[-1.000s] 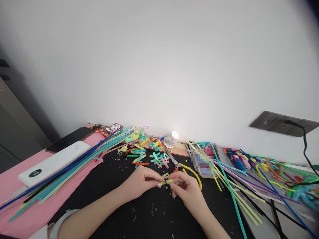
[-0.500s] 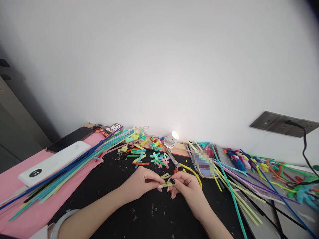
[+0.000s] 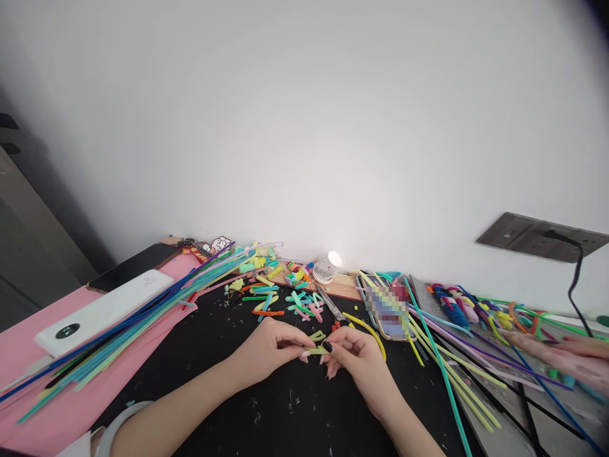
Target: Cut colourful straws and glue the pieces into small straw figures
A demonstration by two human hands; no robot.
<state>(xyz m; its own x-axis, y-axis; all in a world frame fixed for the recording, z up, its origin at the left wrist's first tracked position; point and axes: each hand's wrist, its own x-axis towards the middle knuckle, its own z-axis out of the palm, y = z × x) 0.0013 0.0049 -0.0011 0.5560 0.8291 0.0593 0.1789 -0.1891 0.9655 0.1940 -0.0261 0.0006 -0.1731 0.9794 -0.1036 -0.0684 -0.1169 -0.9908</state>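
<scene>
Both my hands meet over the black mat (image 3: 266, 412) at the middle of the desk. My left hand (image 3: 271, 348) pinches one end of a short yellow-green pipe cleaner piece (image 3: 316, 349). My right hand (image 3: 354, 358) is closed on its other end, thumb and fingertips pressed to it. A second bent yellow-green piece (image 3: 318, 336) lies just behind the fingers. Small scissors (image 3: 332, 305) rest a little farther back.
A long bundle of coloured pipe cleaners (image 3: 128, 314) crosses the pink sheet (image 3: 33, 355) at left, beside a white power bank (image 3: 102, 310) and a dark phone (image 3: 133, 266). Cut pieces (image 3: 285, 298) litter the back. More pipe cleaners (image 3: 457, 362) spread right, where another person's hand (image 3: 566, 355) reaches in.
My hands have kept pinching the yellow-green piece, with the right thumb shifting over it. Another person's hand has come in at the right edge over the pipe cleaners.
</scene>
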